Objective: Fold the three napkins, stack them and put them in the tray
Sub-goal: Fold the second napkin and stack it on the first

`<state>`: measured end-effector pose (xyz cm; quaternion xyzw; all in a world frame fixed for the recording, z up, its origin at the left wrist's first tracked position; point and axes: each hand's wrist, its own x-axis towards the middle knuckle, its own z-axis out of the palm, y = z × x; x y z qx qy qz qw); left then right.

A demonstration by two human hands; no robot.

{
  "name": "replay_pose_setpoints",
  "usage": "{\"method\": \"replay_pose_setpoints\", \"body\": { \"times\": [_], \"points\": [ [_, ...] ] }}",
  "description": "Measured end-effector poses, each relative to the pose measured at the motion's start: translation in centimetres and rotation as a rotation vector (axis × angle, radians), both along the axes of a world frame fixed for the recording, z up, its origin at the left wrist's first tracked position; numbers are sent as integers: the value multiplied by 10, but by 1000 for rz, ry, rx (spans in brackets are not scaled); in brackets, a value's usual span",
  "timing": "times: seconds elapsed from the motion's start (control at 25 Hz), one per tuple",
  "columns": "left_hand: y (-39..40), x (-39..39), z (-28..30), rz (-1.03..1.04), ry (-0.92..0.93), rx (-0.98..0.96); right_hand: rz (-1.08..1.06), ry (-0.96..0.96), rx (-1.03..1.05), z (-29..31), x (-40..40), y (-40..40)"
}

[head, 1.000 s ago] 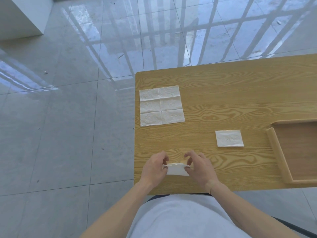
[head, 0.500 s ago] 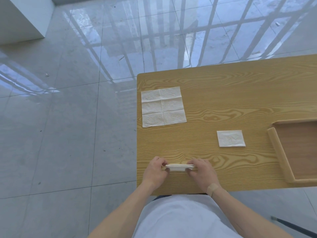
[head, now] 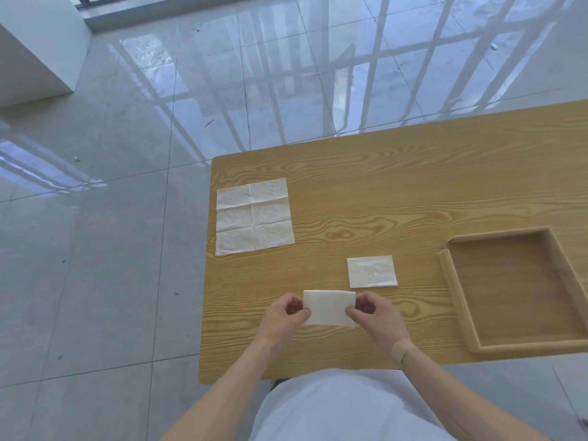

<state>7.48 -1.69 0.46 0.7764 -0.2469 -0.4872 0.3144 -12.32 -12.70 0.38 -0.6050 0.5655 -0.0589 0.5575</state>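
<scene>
I see both hands pinching a white folded napkin (head: 329, 308) between them, left hand (head: 284, 316) and right hand (head: 375, 315) gripping its short ends; it looks smooth, rectangular, just above the bench (head: 397, 192).

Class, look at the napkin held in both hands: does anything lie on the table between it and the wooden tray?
Nothing blocks it. The held napkin, pinched by the left hand and right hand, faces bare table toward the tray. The folded napkin lies just beyond that line; the unfolded napkin is far left.
</scene>
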Motion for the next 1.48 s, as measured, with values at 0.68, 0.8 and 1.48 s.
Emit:
{"method": "replay_pose_setpoints", "body": {
  "times": [0.68,0.8,1.48],
  "points": [
    [-121,-91,-9,232,-57,129,45,98,-10,-4,-64,-126],
    [-127,-89,-13,254,-73,147,59,126,-9,-8,-59,-128],
    [-129,-74,-31,223,-160,193,24,202,15,-23,-40,-135]
  ]
}}
